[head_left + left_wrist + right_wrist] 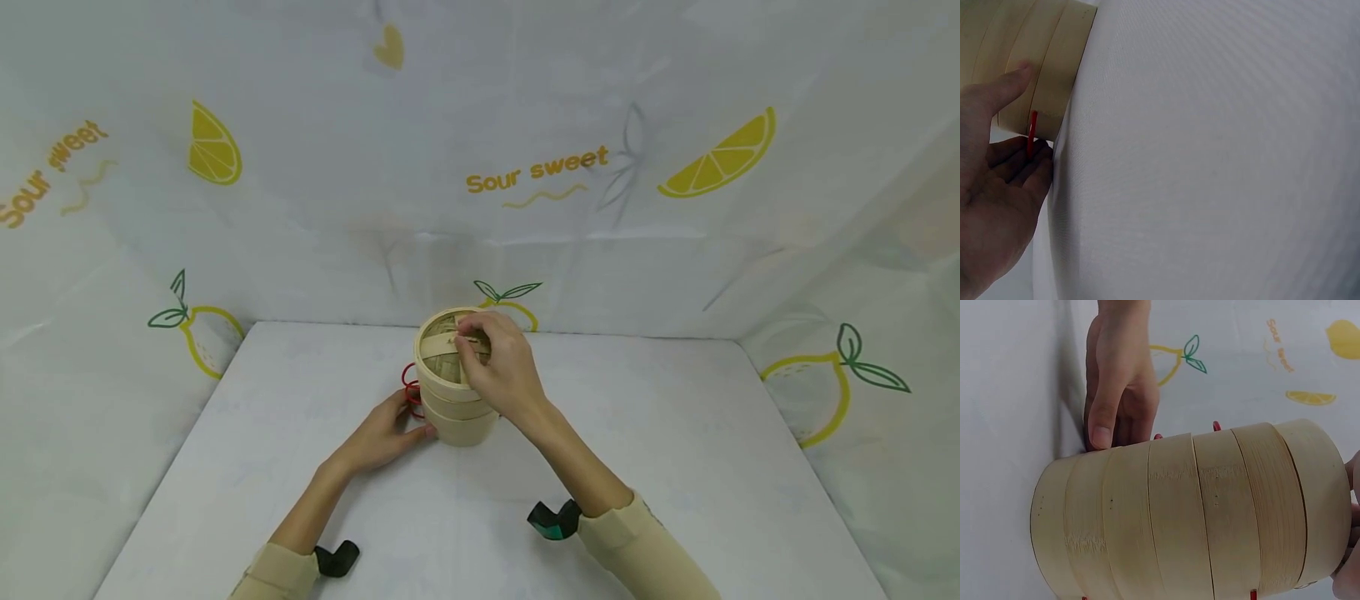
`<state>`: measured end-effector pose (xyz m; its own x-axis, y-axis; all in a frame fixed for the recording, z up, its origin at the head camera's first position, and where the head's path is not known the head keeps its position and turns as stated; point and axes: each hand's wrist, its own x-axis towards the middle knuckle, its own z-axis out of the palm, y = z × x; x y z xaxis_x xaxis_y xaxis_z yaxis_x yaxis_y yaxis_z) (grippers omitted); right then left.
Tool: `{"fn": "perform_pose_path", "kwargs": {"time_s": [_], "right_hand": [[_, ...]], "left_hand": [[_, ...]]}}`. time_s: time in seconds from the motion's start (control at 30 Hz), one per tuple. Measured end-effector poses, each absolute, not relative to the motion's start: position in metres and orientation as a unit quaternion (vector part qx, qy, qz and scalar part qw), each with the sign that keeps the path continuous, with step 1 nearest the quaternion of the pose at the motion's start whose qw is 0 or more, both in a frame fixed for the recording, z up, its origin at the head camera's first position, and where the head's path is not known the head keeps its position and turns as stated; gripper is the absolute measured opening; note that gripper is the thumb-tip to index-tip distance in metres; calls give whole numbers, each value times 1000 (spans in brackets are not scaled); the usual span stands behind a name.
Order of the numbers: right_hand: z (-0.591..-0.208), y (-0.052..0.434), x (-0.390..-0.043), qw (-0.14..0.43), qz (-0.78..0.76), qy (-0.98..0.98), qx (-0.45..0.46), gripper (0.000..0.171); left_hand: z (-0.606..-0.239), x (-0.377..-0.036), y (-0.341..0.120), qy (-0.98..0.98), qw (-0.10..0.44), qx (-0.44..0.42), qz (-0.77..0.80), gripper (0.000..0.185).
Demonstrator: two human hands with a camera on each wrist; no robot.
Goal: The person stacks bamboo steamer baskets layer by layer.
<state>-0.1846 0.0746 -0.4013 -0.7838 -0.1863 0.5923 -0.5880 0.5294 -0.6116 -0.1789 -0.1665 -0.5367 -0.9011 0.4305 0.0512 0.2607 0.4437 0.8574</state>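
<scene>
A round bamboo steamer [459, 429] of several stacked tiers stands upright, topped by a woven lid [441, 365]. My right hand [504, 360] is over the lid, thumb and fingertips pinching the strap [438, 343] at its middle. My left hand [381, 438] rests low against the left side, its thumb extended along the wall in the left wrist view. The other left fingers lie by a red cord loop [1032, 134] near the base. Seen from the right wrist, the tiers [1172, 506] and lid rim [1319, 506] sit stacked together.
The stack is on a white-covered table [637, 433], near its back edge. Behind it hangs a white sheet [315, 192] printed with lemons. Black wrist devices [339, 558] show beside both sleeves [645, 542]. More red loops [1217, 426] stick out from the tiers.
</scene>
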Motion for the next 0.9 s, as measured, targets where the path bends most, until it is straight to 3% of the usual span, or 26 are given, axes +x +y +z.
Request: {"fn": "perform_pose_path", "kwargs": {"time_s": [0.47,0.9], "right_hand": [[-397,94,-180,290,424,-821,249,18],[-395,142,-166,342,362,-834,238,28]], "left_hand": [[-538,-188,-181,855,86,223,460,68],[-509,-186,-202,875,76,213,428,79]]}}
